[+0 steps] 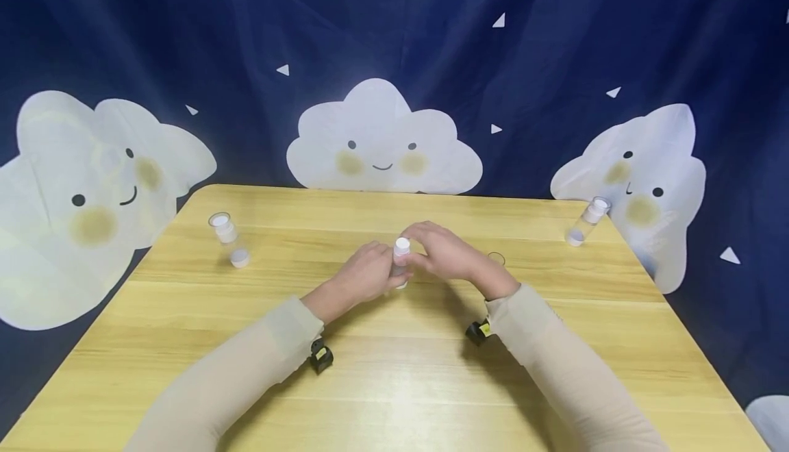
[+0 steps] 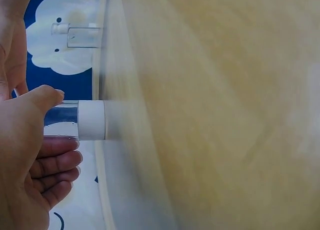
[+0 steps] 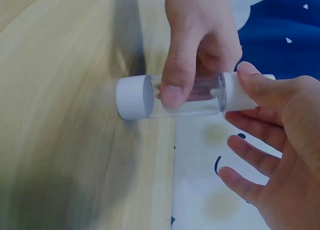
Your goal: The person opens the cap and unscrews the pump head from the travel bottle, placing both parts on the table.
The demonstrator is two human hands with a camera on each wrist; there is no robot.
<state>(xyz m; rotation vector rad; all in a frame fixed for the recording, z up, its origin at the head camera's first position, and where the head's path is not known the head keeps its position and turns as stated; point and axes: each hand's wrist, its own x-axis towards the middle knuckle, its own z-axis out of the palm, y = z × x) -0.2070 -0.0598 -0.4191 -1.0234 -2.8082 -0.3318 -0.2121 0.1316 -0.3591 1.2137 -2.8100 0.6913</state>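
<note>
Near the middle of the table, a small clear bottle (image 3: 199,107) stands upright, with a white base (image 2: 91,120) and a white top (image 1: 403,245). My left hand (image 1: 368,272) grips its transparent body, the thumb lying across the front in the right wrist view. At the upper end, my right hand (image 1: 448,255) pinches the white top between thumb and index finger. The other fingers of that hand spread away from the bottle. In the left wrist view the bottle's upper part is hidden behind my left hand.
A similar clear bottle with white ends (image 1: 228,240) stands at the table's left, another bottle (image 1: 588,222) near the far right corner. A thin round rim of something transparent (image 1: 496,258) shows just beyond my right wrist. A dark blue cloud-patterned curtain (image 1: 246,41) hangs behind the wooden table (image 1: 394,383).
</note>
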